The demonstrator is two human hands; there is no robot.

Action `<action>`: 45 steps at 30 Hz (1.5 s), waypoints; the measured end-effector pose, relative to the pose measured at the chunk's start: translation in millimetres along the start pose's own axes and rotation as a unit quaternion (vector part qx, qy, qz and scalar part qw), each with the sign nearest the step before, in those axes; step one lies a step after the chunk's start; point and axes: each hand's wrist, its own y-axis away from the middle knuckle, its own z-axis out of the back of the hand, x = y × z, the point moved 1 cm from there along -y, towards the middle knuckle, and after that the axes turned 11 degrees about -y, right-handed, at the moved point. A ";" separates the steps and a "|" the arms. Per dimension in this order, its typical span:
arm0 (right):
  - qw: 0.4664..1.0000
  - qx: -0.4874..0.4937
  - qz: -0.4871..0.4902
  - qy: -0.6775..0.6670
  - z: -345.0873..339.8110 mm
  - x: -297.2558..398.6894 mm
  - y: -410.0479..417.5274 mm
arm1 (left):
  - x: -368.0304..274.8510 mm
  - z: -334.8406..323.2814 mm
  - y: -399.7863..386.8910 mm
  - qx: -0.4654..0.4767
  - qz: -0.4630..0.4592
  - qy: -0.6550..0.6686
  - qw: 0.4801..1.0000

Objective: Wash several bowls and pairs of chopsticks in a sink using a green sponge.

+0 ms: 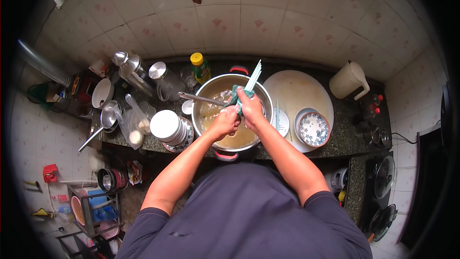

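Note:
Over a large metal pot (266, 129) of cloudy water, my right hand (250, 108) grips a green cloth (234, 97) wrapped around a bundle of pale green chopsticks (254, 75), which point up and away from me. My left hand (225, 124) is curled just below the cloth, against my right; the lower ends of the chopsticks are hidden, and its hold is partly covered. A metal utensil handle (201, 98) leans over the pot's left rim. More chopsticks (277, 115) lie right of the pot, by a small white dish (283, 124).
Stacked white bowls (164, 126) stand left of the pot, near a plastic bag (133, 129), a glass jug (167, 86) and a yellow-capped bottle (200, 70). To the right are a round board (305, 86), a flower-patterned plate (313, 129) and a cream pitcher (346, 81).

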 end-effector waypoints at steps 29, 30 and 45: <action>0.963 -0.128 -0.120 -0.204 17.8 -0.9 -19.6 | -23.5 -9.2 54.3 -0.068 0.075 0.009 0.995; 0.972 -0.123 -0.121 -0.159 0.2 -2.6 -3.5 | -19.7 -10.7 45.2 -0.105 0.038 -0.021 0.994; 0.986 -0.133 -0.045 -0.092 49.2 10.5 -53.7 | -6.9 -15.9 69.5 -0.148 -0.072 -0.485 0.859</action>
